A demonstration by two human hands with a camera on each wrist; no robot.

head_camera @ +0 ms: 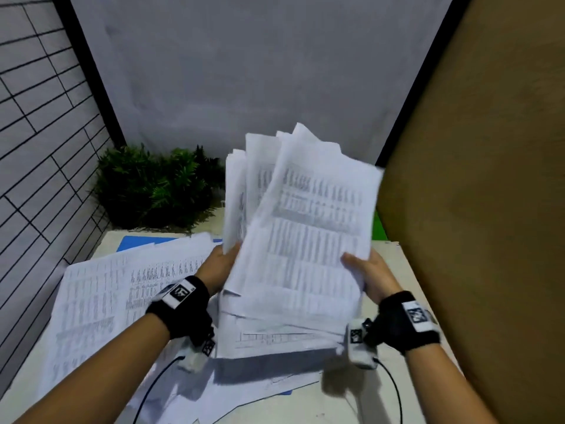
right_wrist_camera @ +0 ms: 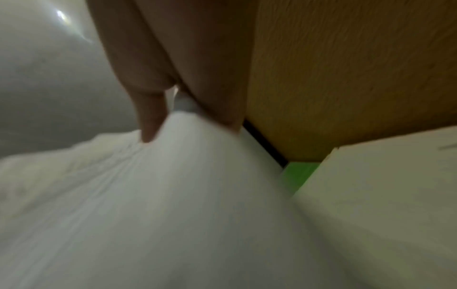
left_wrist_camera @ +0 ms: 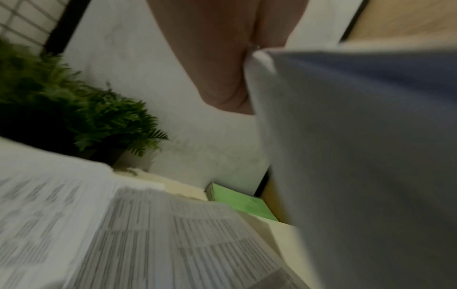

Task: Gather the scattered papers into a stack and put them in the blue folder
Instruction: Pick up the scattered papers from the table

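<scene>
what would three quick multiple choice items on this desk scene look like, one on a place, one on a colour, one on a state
1. Where is the plant?
A. at the table's far left corner
B. in front of the person's right wrist
C. on top of the held papers

2. What colour is the folder showing under the loose papers on the table?
A. red
B. blue
C. yellow

3. How is the bundle of papers held?
A. lying flat, untouched
B. pinched by one hand only
C. raised on end, gripped at both sides

Answers:
1 A, the head view shows it by the tiled wall at the far left.
2 B, a blue corner pokes out beyond the sheets.
3 C, the left hand and right hand grip its side edges, tops fanned unevenly.
</scene>
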